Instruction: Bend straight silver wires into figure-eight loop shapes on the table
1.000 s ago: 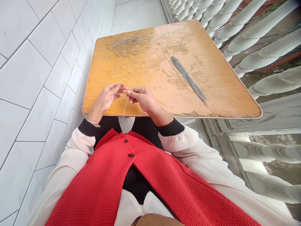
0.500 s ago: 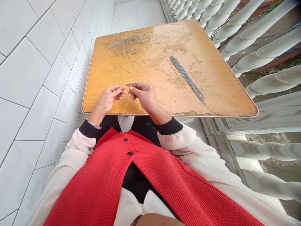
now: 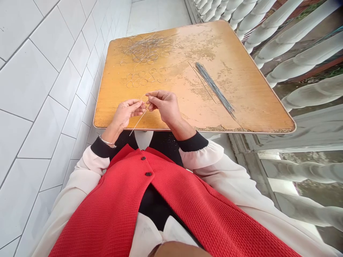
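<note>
A thin wire [image 3: 137, 123] is bent into a small loop between my hands, just above the table's near edge. My left hand [image 3: 129, 111] pinches it with thumb and fingertips. From the other side, my right hand [image 3: 164, 104] grips the wire near the top of the bend. The wire's straight tail slants down to the left, towards my lap. Beyond my hands lie several wires bent into S-like loops [image 3: 152, 74]. A bundle of straight grey wires [image 3: 214, 87] rests to the right, with a few single wires beside it.
A tangled heap of bent wires [image 3: 150, 46] lies at the table's far left. The worn wooden table [image 3: 257, 103] has a peeling front edge. A white tiled wall [image 3: 40, 85] runs along the left, and a white balustrade [image 3: 300, 71] along the right.
The wire's tail has swung to the left, from pointing nearly straight down to a flatter slant. The loop between my fingers looks smaller, and my hands have drawn slightly closer.
</note>
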Tool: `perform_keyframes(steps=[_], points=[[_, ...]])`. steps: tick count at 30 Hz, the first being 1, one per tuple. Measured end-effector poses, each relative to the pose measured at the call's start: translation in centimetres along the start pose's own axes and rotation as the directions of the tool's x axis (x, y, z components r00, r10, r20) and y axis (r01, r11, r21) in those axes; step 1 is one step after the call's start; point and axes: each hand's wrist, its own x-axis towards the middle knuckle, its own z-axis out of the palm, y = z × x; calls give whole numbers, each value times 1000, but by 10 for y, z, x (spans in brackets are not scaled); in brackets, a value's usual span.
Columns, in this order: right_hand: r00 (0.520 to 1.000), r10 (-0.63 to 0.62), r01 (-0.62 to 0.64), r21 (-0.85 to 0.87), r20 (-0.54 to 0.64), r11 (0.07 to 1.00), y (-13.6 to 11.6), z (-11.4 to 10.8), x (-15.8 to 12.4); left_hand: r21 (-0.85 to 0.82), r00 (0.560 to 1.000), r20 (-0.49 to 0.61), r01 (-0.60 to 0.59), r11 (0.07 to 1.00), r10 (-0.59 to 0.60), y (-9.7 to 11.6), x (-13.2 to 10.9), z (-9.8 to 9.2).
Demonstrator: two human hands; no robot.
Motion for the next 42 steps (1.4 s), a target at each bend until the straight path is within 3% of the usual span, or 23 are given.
perform_keyframes(steps=[10, 19, 24, 29, 32, 35, 38, 42], points=[[982, -142, 107, -250, -124, 962, 2, 1, 6, 186, 999, -19, 35, 982, -32, 14, -9, 8], [969, -232, 188, -361, -82, 913, 12, -1, 13, 285, 999, -32, -24, 958, 35, 17, -14, 15], [968, -246, 220, -303, -50, 927, 10, -4, 12, 192, 998, -67, -9, 981, 23, 18, -12, 10], [944, -318, 290, -238, -86, 927, 15, -10, -14, 66, 991, -130, -16, 998, 24, 21, -11, 1], [976, -216, 207, -179, -30, 962, 20, -6, -38, 27, 988, -148, -43, 999, 47, 19, -11, 0], [996, 8, 1, -104, 85, 995, 20, 3, -55, -7, 984, -162, -71, 997, 69, 15, -9, 2], [963, 172, -173, -14, 207, 985, 19, 13, -63, -8, 977, -185, -110, 994, 106, 12, -7, 5], [941, 205, -235, 82, 271, 969, 18, 20, -65, 29, 969, -212, -126, 992, 130, 11, -6, 7]])
